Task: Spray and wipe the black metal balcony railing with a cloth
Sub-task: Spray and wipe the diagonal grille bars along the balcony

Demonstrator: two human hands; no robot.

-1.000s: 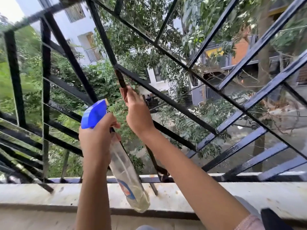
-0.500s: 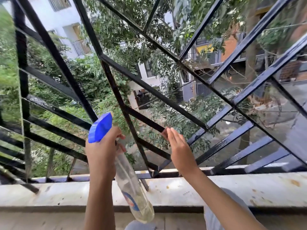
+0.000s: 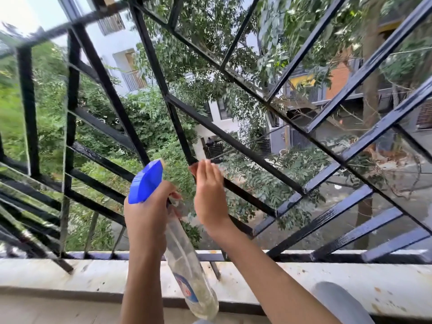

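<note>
though black, bluish-glossy railing (image 3: 233,141)

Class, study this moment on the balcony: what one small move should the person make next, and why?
Probably squeeze the trigger: the left hand grips the spray bottle with its blue head aimed at the railing, while the right hand lies open, fingertips at a bar, with no cloth visible in it.

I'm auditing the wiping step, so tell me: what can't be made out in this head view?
No cloth shows: the back of the right hand faces the camera, hiding its palm.
Trigger of the spray bottle: covered by the left hand.
Its label: too blurred to read.
The railing: left bars motion-blurred, top cut by the frame edge.
</note>
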